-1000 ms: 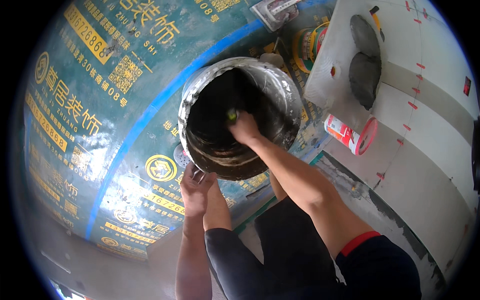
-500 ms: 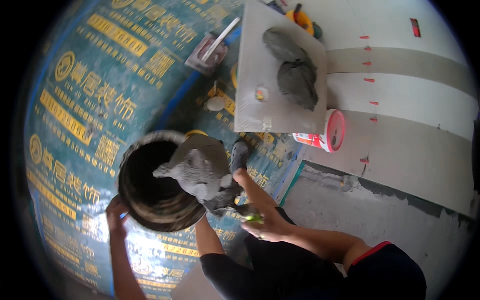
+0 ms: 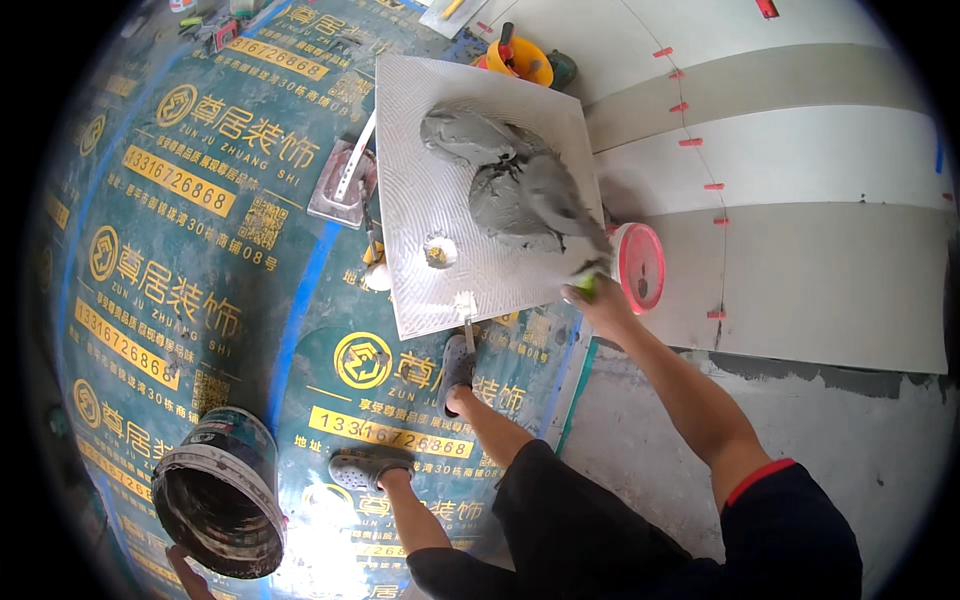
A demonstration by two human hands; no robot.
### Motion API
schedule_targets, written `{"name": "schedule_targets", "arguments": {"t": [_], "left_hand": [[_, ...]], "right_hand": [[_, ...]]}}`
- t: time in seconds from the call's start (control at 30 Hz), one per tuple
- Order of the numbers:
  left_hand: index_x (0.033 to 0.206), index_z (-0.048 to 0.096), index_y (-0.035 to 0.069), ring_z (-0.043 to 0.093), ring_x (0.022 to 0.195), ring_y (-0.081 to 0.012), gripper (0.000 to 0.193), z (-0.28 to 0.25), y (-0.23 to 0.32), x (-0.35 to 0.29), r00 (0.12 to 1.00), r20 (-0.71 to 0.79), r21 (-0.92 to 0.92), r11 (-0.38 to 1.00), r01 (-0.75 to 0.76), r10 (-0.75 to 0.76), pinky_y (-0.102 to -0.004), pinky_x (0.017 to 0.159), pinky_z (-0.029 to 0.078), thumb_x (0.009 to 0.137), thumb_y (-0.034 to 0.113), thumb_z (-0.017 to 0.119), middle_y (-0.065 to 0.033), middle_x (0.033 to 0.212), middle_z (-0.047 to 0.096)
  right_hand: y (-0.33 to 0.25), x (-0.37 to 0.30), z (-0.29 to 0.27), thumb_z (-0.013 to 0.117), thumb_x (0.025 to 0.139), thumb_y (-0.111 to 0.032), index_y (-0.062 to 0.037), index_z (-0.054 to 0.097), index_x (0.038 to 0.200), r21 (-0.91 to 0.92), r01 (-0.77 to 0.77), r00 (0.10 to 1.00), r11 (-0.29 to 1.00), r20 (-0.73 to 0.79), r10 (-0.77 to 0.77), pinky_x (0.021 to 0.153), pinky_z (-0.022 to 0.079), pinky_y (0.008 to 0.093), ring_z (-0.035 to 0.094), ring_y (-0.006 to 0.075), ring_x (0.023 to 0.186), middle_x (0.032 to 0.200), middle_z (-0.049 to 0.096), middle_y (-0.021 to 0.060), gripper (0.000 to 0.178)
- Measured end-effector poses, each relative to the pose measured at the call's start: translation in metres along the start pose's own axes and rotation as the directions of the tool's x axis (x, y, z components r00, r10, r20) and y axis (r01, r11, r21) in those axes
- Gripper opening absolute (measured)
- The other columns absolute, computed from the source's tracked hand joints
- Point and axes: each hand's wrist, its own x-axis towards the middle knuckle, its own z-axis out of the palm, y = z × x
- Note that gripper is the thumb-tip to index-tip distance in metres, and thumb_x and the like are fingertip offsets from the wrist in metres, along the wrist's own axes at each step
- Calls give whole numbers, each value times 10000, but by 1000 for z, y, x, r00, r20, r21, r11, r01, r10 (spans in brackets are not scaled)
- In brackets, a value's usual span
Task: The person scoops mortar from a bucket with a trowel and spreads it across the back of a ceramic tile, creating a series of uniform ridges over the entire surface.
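My right hand [image 3: 602, 305] is closed around the green handle of a trowel [image 3: 556, 195], its grey blade blurred over the tile. The blade lies against wet grey mortar [image 3: 505, 205] heaped in two mounds. This mortar sits on the ribbed back of a large tile [image 3: 420, 300], which has a round gap in its coating. At the lower left, my left hand [image 3: 188, 574] is at the rim of a mortar-stained bucket [image 3: 240, 448], its fingers seemingly hooked on the edge and partly cut off by the picture. The bucket's dark inside faces up toward me.
Left of the tile lie a flat float [image 3: 330, 195] with a white strip and a white-headed tool [image 3: 378, 276]. A yellow bowl [image 3: 532, 66] with tools stands behind; a red-rimmed bucket [image 3: 642, 268] is at right. Red clips [image 3: 690, 142] line laid tiles. My clogs [image 3: 368, 470] are near the tile.
The trowel has carried a big lump of mortar from above the bucket forward onto the tile. My left hand and the bucket now appear lower and farther left, as the view has shifted.
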Motion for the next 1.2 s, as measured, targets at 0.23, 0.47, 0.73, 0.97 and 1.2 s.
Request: {"name": "schedule_targets", "arguments": {"t": [0.23, 0.47, 0.73, 0.97, 1.2], "left_hand": [[1312, 394, -23, 454, 1180, -318, 545, 173, 85, -192, 750, -494, 239, 898, -368, 439, -375, 978, 390, 830, 167, 567, -207, 1322, 424], [1178, 526, 0, 581, 969, -259, 351, 430, 334, -355, 799, 165, 153, 785, -600, 578, -345, 842, 443, 850, 120, 556, -161, 1061, 598], [1240, 446, -8, 499, 1093, -427, 500, 586, 424, -349, 801, 282, 434, 675, -597, 528, -454, 896, 399, 863, 300, 559, -263, 1164, 541], [1197, 466, -6, 498, 1053, -465, 461, 587, 430, -361, 855, 269, 495, 698, -518, 444, -480, 884, 400, 880, 323, 524, -294, 1119, 544], [1187, 472, 1, 490, 1059, -471, 444, 583, 416, -340, 842, 254, 455, 709, -538, 476, -483, 889, 393, 892, 332, 494, -295, 1130, 538]], "right_hand": [[34, 5, -12, 544, 844, -273, 30, 476, 1011, 546, -220, 967, 808, 231, 107, 642, 456, 446, 589, 419, 709, 783, 586, 288, 353], [55, 47, -63, 495, 896, -415, 14, 438, 992, 16, 285, 946, 958, 156, -284, 571, 481, 455, 623, 369, 669, 714, 598, 200, 443], [86, 214, -76, 523, 874, -420, 15, 501, 932, -276, 553, 832, 786, 232, -504, 533, 508, 432, 631, 355, 641, 752, 618, 220, 440], [114, 259, -57, 479, 886, -500, 5, 511, 942, -14, 294, 921, 956, 270, -279, 446, 465, 394, 620, 284, 586, 703, 606, 185, 509], [75, 135, -57, 412, 886, -581, -52, 496, 1064, 278, -452, 446, 848, 893, -55, 453, 432, 350, 525, 172, 503, 615, 532, 74, 565]]}}
